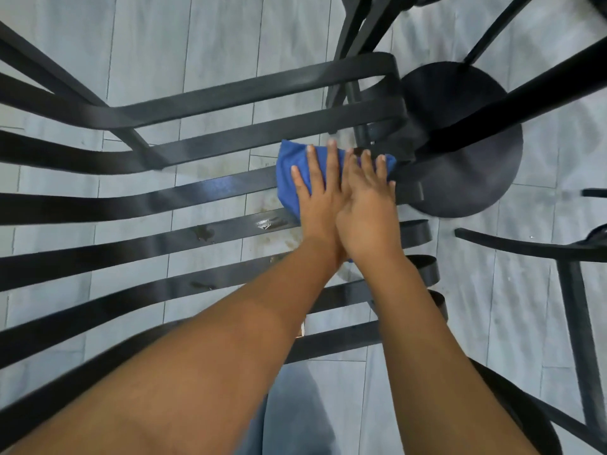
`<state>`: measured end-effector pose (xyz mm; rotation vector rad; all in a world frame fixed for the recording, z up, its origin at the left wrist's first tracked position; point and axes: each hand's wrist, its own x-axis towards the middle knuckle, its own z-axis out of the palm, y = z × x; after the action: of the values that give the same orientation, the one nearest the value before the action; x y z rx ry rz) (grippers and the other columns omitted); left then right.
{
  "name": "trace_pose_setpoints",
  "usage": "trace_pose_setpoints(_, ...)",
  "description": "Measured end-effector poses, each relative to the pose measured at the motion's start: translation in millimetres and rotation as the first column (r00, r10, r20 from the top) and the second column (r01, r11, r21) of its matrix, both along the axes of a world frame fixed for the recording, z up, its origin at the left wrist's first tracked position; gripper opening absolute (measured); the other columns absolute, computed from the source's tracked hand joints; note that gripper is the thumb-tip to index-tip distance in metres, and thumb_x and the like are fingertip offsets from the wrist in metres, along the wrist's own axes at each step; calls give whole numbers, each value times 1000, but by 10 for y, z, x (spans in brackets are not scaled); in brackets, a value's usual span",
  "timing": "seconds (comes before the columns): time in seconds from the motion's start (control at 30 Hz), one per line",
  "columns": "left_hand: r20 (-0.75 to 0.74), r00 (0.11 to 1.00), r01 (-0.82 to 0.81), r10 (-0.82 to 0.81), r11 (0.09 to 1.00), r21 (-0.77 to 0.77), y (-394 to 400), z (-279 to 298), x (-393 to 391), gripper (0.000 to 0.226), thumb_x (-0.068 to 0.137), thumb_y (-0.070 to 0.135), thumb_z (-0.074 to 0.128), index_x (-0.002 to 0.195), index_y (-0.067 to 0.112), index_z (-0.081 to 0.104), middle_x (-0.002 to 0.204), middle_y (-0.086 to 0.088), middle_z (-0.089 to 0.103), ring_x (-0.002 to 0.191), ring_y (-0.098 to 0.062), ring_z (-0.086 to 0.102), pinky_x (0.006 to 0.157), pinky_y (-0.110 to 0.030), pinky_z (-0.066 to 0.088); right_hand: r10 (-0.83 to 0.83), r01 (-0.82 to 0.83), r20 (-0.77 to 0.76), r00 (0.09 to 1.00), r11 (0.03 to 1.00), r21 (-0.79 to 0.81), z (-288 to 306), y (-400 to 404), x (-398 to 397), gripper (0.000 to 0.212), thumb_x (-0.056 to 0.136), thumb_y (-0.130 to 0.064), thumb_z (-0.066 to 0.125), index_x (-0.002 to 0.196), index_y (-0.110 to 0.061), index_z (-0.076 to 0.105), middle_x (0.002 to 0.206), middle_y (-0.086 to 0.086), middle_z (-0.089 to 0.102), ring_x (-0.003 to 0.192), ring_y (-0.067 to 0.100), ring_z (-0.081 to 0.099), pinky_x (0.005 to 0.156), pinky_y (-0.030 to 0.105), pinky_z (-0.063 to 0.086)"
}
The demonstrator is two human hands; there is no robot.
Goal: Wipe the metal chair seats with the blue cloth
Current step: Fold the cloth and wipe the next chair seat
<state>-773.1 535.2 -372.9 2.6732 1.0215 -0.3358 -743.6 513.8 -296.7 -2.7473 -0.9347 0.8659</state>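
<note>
Hidden parts: the middle of the folded blue cloth was covered by both hands; only its left part and a strip past the fingertips were seen.
Cut off: the black metal slatted chair seat was cropped at the left edge of the picture, and both forearms at the bottom edge.
Hard to make out: the dark blurred parts beside the round black table base could not be told apart.
Cloth position: the cloth was laid on the slats at the right part of the seat, just left of the round base.
Left hand: laid flat on the cloth with straight, slightly spread fingers; nothing was gripped.
Right hand: pressed flat on the cloth, touching the left hand, fingers straight and held open.
Edges: the slat ends were curled downward just right of the cloth, close to the round base.
Open room: long bare slats were left free to the left of the cloth; grey plank floor was seen through the gaps.
Axis: the cloth's long side was set across the slats, the fingers pointing away from the person.
Other: a second black chair frame stood right of the base.
</note>
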Motion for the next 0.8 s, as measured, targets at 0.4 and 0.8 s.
trace_pose_setpoints(0.4,177,984,12,-17,999,31,128,-128,-217,68,90,57,25,147,21,27,154,-10,22,141,-40,15,111,-60,8,-154,161,-75,985,982,96,-158,-217,145,54,99,-9,33,150,-13,17,159,5,1,146,20,-8,117,38,-1)
trace_pose_setpoints(0.8,86,962,-261,259,965,15,970,-184,-1873,80,89,56,20,149,4,11,156,-15,7,144,-31,0,116,-47,3,-43,60,-135,990,991,118,-158,-84,-106,48,101,-15,35,148,-16,27,159,3,4,146,18,-6,119,38,1)
